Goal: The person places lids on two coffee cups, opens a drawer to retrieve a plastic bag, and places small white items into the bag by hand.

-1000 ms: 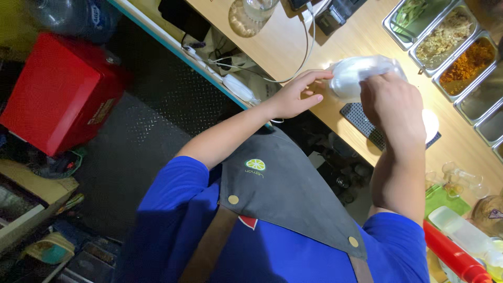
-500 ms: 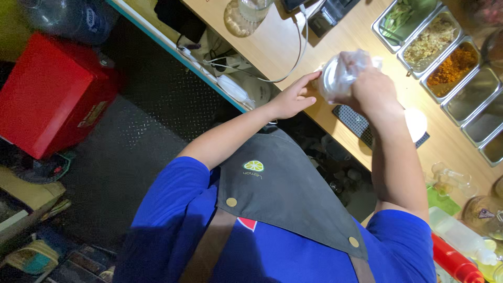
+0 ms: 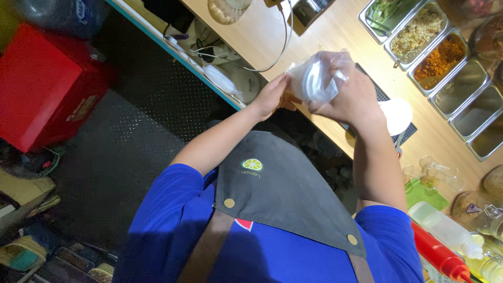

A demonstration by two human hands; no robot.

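- A clear plastic bag (image 3: 318, 78) with something pale and round inside is held up above a wooden counter (image 3: 335, 42), near the middle of the view and slightly to the right.
- The right hand (image 3: 352, 97) wraps around the bag from the right and below, its fingers curled and pressed onto the plastic.
- The left hand (image 3: 273, 95) meets the bag's left edge, fingers extended together and touching the plastic; whether they pinch it cannot be told.
- Both forearms rise from a person seen from above, dressed in a blue shirt (image 3: 173, 230) and a grey apron (image 3: 283, 194) with brown straps.
- Just right of the right hand, a round white dish (image 3: 396, 114) sits on a dark ribbed mat (image 3: 385, 99) on the counter.
- At the far right, a row of metal trays (image 3: 450, 57) holds chopped fillings: green, pale, orange-brown, with some trays dim.
- At the near right, a red squeeze bottle (image 3: 437, 254) lies beside a clear bottle (image 3: 445, 228), a green cloth (image 3: 422, 191) and glass jars (image 3: 479, 209).
- A cable (image 3: 251, 65) trails across the far counter near a glass jar (image 3: 225, 9).
- To the left, below the counter, a red box (image 3: 47, 86) stands on a dark patterned metal floor (image 3: 136, 126).
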